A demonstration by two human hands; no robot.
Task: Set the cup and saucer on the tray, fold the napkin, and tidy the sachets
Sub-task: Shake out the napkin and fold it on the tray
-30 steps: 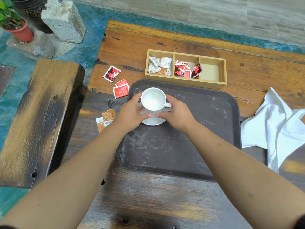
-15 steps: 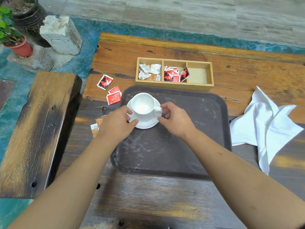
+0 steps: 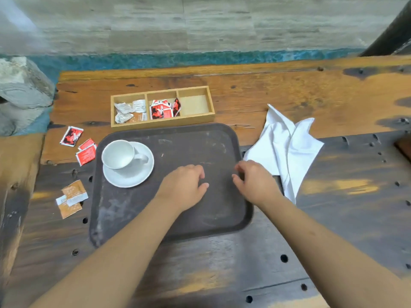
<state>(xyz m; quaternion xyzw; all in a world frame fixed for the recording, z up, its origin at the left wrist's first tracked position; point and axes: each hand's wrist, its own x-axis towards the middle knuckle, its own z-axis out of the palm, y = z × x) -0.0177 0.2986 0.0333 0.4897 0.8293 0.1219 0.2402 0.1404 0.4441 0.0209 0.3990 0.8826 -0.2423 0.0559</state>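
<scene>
A white cup (image 3: 120, 154) stands on its white saucer (image 3: 142, 174) at the far left of the dark brown tray (image 3: 200, 218). My left hand (image 3: 184, 187) hovers over the tray's middle, fingers loosely apart, holding nothing. Over the tray's right rim my right hand (image 3: 255, 181) is empty too, just short of the crumpled white napkin (image 3: 287, 147). Red sachets (image 3: 85, 152) and orange sachets (image 3: 72, 197) lie loose on the table left of the tray. The wooden organiser (image 3: 200, 120) behind the tray holds white and red sachets in two compartments.
The wooden table (image 3: 289, 90) runs wide to the right. A grey stone block (image 3: 20, 85) sits beyond its far left corner. A wooden bench (image 3: 13, 174) flanks the left side. A dark object (image 3: 403, 145) pokes in at the right edge.
Both hands have let go of the cup and saucer, now resting on the tray, and moved right toward the napkin. The view has shifted right.
</scene>
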